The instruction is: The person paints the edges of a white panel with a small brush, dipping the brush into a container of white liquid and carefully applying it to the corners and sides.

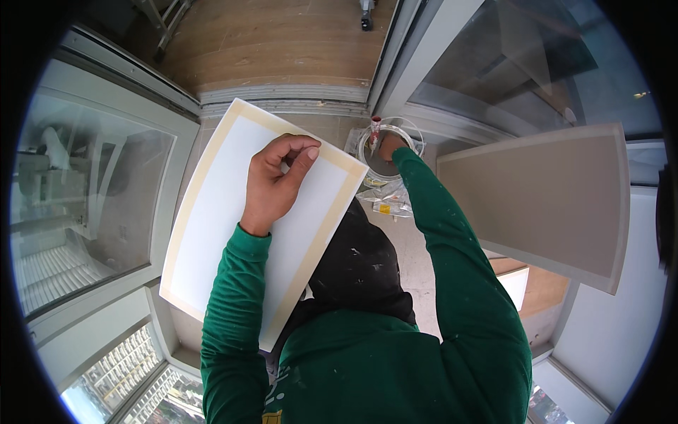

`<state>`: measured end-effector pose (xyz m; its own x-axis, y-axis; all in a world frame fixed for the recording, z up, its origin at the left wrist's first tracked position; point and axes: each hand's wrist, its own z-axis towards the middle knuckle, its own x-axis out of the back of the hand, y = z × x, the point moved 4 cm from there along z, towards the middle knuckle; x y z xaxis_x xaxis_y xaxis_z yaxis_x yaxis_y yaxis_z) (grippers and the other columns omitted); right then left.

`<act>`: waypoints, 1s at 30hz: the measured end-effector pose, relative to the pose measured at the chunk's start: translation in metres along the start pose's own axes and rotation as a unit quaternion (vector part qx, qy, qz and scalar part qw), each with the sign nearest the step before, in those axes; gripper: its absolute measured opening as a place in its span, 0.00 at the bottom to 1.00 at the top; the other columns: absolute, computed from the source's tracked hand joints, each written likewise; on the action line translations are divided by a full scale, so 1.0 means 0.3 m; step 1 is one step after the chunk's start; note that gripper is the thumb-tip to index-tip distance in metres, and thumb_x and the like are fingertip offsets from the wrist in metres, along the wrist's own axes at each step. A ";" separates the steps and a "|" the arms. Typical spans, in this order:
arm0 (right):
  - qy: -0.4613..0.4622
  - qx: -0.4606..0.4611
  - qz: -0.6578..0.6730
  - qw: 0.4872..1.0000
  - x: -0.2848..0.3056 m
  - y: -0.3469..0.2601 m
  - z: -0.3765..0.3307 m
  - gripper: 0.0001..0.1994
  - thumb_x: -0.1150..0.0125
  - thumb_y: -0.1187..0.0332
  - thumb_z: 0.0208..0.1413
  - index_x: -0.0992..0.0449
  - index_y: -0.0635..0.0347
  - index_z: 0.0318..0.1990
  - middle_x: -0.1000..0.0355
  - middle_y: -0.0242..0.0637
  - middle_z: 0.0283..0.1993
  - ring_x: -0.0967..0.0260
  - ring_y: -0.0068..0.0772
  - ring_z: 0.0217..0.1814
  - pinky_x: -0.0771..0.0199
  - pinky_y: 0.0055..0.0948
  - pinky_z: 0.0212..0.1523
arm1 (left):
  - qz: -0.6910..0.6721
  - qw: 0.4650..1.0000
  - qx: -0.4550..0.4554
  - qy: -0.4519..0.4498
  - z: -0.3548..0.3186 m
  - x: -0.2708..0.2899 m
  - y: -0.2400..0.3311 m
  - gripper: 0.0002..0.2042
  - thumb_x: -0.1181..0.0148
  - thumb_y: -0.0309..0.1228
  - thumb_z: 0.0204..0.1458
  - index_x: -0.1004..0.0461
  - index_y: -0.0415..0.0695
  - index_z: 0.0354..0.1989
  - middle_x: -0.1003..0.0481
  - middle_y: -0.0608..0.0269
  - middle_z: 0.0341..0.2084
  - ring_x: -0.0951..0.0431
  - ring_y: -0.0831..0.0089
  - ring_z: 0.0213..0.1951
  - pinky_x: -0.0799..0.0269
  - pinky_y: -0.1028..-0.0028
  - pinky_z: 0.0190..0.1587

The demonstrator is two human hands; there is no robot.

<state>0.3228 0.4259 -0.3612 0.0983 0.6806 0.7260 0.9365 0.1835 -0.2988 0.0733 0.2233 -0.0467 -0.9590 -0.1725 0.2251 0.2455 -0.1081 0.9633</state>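
A white rectangular board [219, 212] with a cream border stands tilted in front of me, left of my dark trousers. Over its upper part is my left hand [275, 177], fingers curled, thumb pressed to the index finger near the board's upper right edge. Whatever that pinch holds, if anything, is too small to make out. My right hand [390, 147] reaches into a round white bucket [364, 152] on the floor; its fingers are mostly hidden. Beside it, a red-topped handle-like object [375, 127] sticks up from the bucket.
Crumpled clear plastic [392, 198] lies beside the bucket. A large beige panel [544, 205] leans at the right. Glazed door frames [166, 191] flank me on the left, and a sill track [282, 95] borders the wooden floor [282, 46] ahead.
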 end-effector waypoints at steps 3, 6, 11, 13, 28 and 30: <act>0.006 -0.004 -0.037 0.999 -0.029 0.031 0.038 0.26 0.38 0.60 0.58 0.21 0.73 0.57 0.23 0.62 0.61 0.23 0.55 0.64 0.24 0.46 0.66 | -0.004 1.000 0.009 -0.011 0.002 0.000 -0.010 0.06 0.34 0.25 0.66 0.17 0.38 0.47 0.18 0.68 0.39 0.25 0.80 0.39 0.26 0.77 0.48; 0.005 -0.001 -0.066 0.998 -0.051 0.037 0.060 0.25 0.36 0.60 0.56 0.19 0.73 0.55 0.22 0.63 0.60 0.23 0.55 0.64 0.24 0.46 0.66 | -0.004 1.000 0.007 -0.011 0.000 0.000 -0.008 0.06 0.34 0.25 0.66 0.17 0.38 0.48 0.18 0.68 0.39 0.25 0.79 0.39 0.26 0.77 0.48; -0.004 -0.002 -0.036 0.999 -0.015 0.004 0.014 0.18 0.35 0.62 0.54 0.14 0.67 0.45 0.19 0.58 0.55 0.20 0.55 0.60 0.21 0.46 0.62 | 0.004 1.000 0.018 -0.008 -0.003 0.006 -0.005 0.06 0.34 0.26 0.66 0.17 0.38 0.47 0.18 0.68 0.39 0.25 0.79 0.39 0.26 0.77 0.48; 0.009 -0.033 0.019 0.999 0.027 0.016 -0.033 0.15 0.34 0.62 0.53 0.13 0.62 0.41 0.17 0.54 0.50 0.18 0.55 0.55 0.19 0.46 0.59 | -0.001 1.000 0.022 -0.005 -0.003 0.008 -0.004 0.06 0.34 0.26 0.66 0.17 0.38 0.47 0.18 0.68 0.39 0.25 0.80 0.39 0.27 0.77 0.48; 0.357 0.140 0.152 0.911 -0.032 0.016 -0.693 0.07 0.31 0.68 0.54 0.18 0.60 0.37 0.18 0.50 0.32 0.17 0.57 0.35 0.17 0.47 0.39 | -0.015 1.000 0.010 -0.013 -0.013 -0.018 0.014 0.07 0.34 0.27 0.67 0.17 0.37 0.47 0.19 0.70 0.37 0.26 0.82 0.37 0.27 0.79 0.46; 0.360 0.135 0.162 0.909 -0.027 0.011 -0.709 0.07 0.31 0.68 0.54 0.18 0.60 0.37 0.18 0.50 0.32 0.17 0.57 0.35 0.17 0.47 0.39 | -0.015 1.000 0.014 -0.009 -0.017 -0.016 0.016 0.07 0.34 0.27 0.67 0.17 0.37 0.47 0.19 0.70 0.37 0.26 0.83 0.38 0.27 0.79 0.46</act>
<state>0.3968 0.2700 -0.2364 0.6403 0.1069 0.7606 0.7117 0.2900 -0.6399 0.0799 0.2186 -0.0438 -0.9684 -0.1510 0.1983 0.2126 -0.0853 0.9734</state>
